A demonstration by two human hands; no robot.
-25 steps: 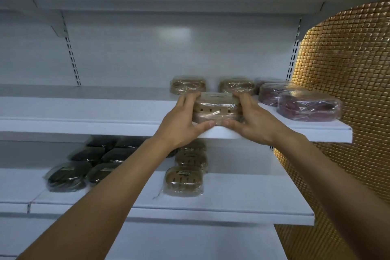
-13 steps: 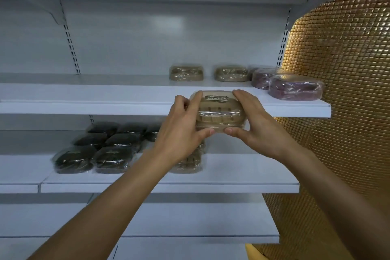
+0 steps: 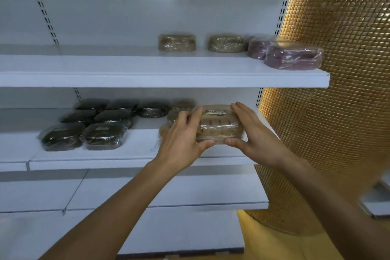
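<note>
**Operator:** What do you note closest in?

**Inspector:** Both of your hands are closed on one film-wrapped tan pack (image 3: pixel 219 125). Your left hand (image 3: pixel 181 139) takes its left end and your right hand (image 3: pixel 251 133) its right end. The thumbs sit under the front edge and the fingers curl over the top. The tan pack is at the level of the middle shelf (image 3: pixel 95 154), over its right part. I cannot tell whether its base has touched down.

**Operator:** And round it?

**Inspector:** Just behind your left hand is a short row of like packs (image 3: pixel 179 110), partly hidden. Further left on the same shelf is a group of dark packs (image 3: pixel 101 126), well apart from your hands. The upper shelf (image 3: pixel 147 72) holds two tan spares (image 3: pixel 176 42) at the back and purple packs (image 3: pixel 293 58) at its right end. Beyond those is the gold tiled wall (image 3: pixel 337 91).

**Operator:** How far along is the job?

**Inspector:** My judgement is late in the move. The tan pack has reached the row it matches. What remains is to set it down square beside that row and release it. More may follow, since spares remain above.

**Operator:** Any change on record?

**Inspector:** Yes. A second ago you held the pack at the front edge of the upper shelf. Half a second ago it was below that edge. It is now a full shelf lower, and your grip is unchanged.
</note>
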